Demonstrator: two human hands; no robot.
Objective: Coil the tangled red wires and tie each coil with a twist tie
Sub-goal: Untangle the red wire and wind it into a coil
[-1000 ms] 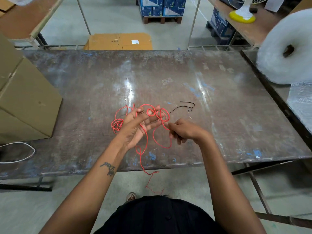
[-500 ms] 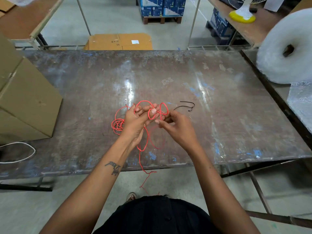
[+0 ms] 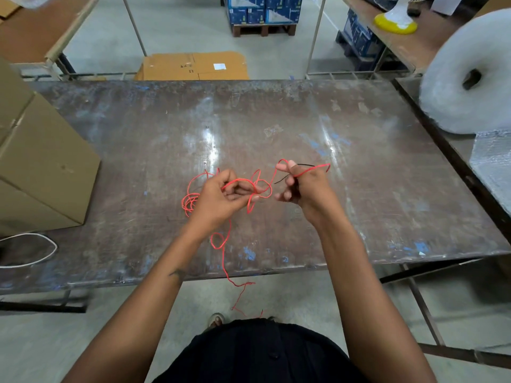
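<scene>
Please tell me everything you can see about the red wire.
The red wire is thin, looks plastic-coated, and is still tangled, not coiled. The left hand grips several loose loops above the table. The right hand pinches one strand, whose end sticks out to the right. A small bundle of loops lies on the table left of the left hand. One kinked tail hangs past the near table edge toward the floor. No tie is on it.

Lighting: even, fairly bright, from overhead. Glare: two pale streaks on the table [image 3: 276, 128], one near the middle, one toward the right edge. Shadows: soft, faint, under the hands. Sharpness: centre clear; slight smear on the cardboard box [image 3: 41, 167] at the left edge. Distortion: wide-angle bowing; table edges curve, shelf posts [image 3: 313, 37] lean outward. Colour: slightly washed, cool floor [image 3: 179, 26].
</scene>
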